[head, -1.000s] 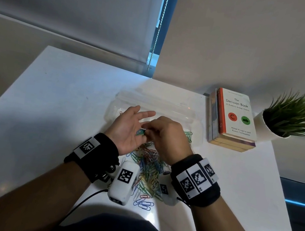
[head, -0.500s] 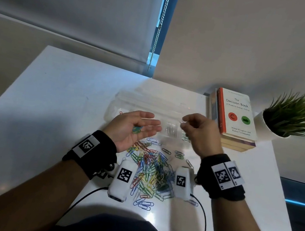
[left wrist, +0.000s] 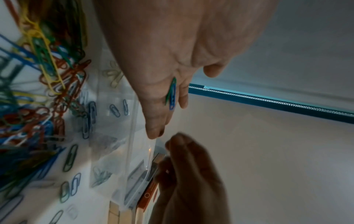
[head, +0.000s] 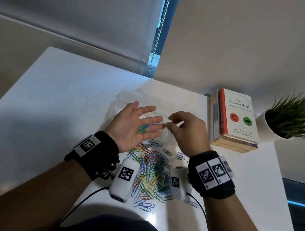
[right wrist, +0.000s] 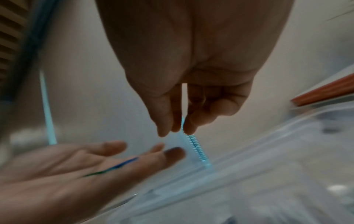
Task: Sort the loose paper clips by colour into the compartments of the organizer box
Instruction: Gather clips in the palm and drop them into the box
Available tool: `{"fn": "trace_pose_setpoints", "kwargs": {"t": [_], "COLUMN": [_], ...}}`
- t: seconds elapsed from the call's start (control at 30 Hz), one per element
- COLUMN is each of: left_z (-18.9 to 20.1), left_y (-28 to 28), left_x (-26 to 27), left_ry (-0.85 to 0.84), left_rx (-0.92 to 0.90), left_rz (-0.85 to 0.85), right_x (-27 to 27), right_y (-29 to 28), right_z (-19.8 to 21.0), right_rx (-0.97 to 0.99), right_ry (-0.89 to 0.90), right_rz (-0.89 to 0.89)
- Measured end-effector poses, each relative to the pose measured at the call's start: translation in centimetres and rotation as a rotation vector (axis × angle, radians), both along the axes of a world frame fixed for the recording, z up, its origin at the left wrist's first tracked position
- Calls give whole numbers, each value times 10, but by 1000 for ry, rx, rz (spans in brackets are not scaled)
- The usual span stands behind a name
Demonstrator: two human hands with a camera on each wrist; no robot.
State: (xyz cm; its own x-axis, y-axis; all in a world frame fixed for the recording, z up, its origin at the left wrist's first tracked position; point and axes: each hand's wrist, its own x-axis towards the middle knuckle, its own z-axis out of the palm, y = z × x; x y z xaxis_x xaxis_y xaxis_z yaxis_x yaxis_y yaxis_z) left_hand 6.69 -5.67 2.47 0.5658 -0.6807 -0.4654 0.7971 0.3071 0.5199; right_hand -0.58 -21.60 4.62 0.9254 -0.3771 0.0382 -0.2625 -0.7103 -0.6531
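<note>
Multicoloured paper clips [head: 152, 171] heaped before clear organizer box [head: 176, 109].

Black wristbands [head: 93, 152] bear square-coded tags; white cameras [head: 123, 181] trail black cables [head: 84, 201].

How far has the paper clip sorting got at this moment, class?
Early stage. A few clips already lie in the clear organizer box. The open left hand carries green and blue clips on its palm, and the right hand hovers beside it with fingers curled, apparently holding nothing. Most of the work remains: a large mixed pile sits unsorted on the table.
</note>
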Motion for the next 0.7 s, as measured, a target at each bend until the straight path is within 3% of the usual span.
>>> {"fn": "trace_pose_setpoints", "kwargs": {"t": [0.1, 0.23, 0.47, 0.57, 0.7], "left_z": [4, 6, 1, -3, -7], "left_y": [-3, -4, 3, 10, 21], "left_x": [-3, -7, -10, -13, -9], "left_ry": [18, 4, -81, -130, -150], "left_rx": [-40, -21, 53, 63, 123], "left_rz": [6, -3, -123, -211, -172], "right_x": [-3, 0, -4, -13, -16], "right_y": [26, 38, 37, 30, 14], "right_z": [7, 2, -3, -10, -23], "right_rx": [72, -63, 26, 164, 192], "right_ry": [9, 35, 60, 99, 118], "right_rz": [196, 271, 205, 174, 71]}}
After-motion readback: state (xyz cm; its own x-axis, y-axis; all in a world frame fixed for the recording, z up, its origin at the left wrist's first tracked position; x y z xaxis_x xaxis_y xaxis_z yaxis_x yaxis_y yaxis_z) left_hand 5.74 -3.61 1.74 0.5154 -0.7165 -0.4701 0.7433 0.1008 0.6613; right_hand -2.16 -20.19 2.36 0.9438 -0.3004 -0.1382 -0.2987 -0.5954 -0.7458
